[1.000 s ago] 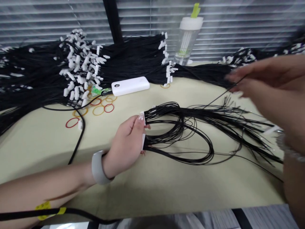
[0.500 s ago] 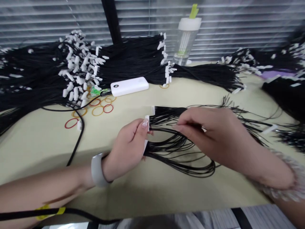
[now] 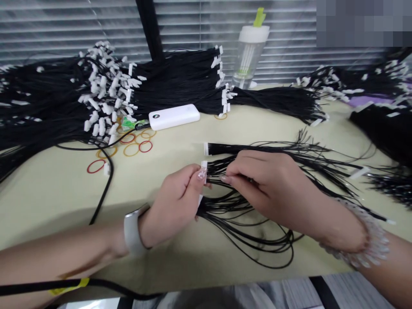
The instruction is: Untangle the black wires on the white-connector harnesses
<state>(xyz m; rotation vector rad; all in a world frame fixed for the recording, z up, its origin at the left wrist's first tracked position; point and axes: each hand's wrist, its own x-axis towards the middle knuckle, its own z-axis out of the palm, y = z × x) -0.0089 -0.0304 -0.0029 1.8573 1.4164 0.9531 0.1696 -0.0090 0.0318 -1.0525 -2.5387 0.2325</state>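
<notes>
My left hand [image 3: 178, 195] is closed on a white connector [image 3: 204, 166], with its thumb on the near face. Black wires [image 3: 222, 166] run from that connector to the right. A second white connector [image 3: 200, 200] shows under the fingers, and its wires loop [image 3: 273, 244] over the table. My right hand [image 3: 264, 180] pinches a thin wire close to the held connector. Behind the hands lies another white connector [image 3: 206, 148] with a black wire bundle [image 3: 225, 149] stretching right, untouched by my fingertips.
Piles of black cables [image 3: 183, 77] with white ends line the back. A white power bank [image 3: 174, 116], rubber bands [image 3: 131, 149] and a clear bottle [image 3: 249, 56] are near them. A black cord [image 3: 104, 197] crosses the left side. More cables [image 3: 383, 133] lie at right.
My right hand has moved left, nearer the held connector. My left hand has shifted slightly right and down with the connector. The lower wire loop now hangs wider and nearer the table's front.
</notes>
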